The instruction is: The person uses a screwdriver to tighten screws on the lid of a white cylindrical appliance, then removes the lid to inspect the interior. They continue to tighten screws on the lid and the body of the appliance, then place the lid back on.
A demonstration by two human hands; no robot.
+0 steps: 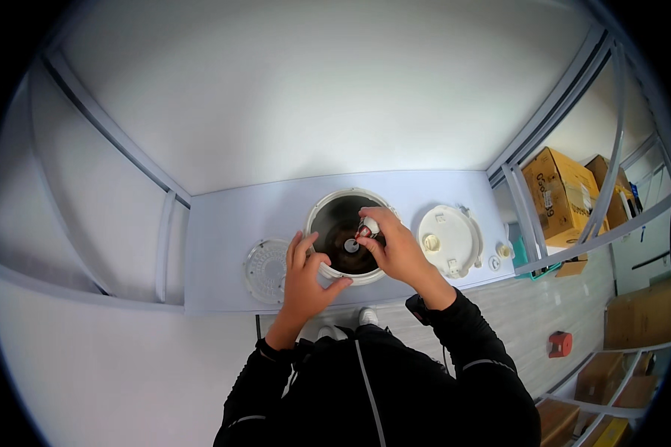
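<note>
A round pot-like white appliance body (pixel 381 200) with a dark, hollow inside stands on the table in front of me. At its bottom sits a small pale round part (pixel 351 245). My right hand (pixel 397 252) reaches over the opening, fingers closed round a small red-and-white bottle (pixel 367 226) held tilted above the inside. My left hand (pixel 306 277) is at the near left of the rim, its fingers and thumb spread apart and seeming to touch it. Left of the body lies a white round perforated cover (pixel 265 270), partly behind my left hand.
A white round lid-like part (pixel 455 240) lies right of the body, with a small cream cup-shaped piece (pixel 431 242) on it. Near the right edge of the table (pixel 224 223) are small round parts (pixel 504 250). Cardboard boxes (pixel 559 195) and a red stool (pixel 561 344) stand further right.
</note>
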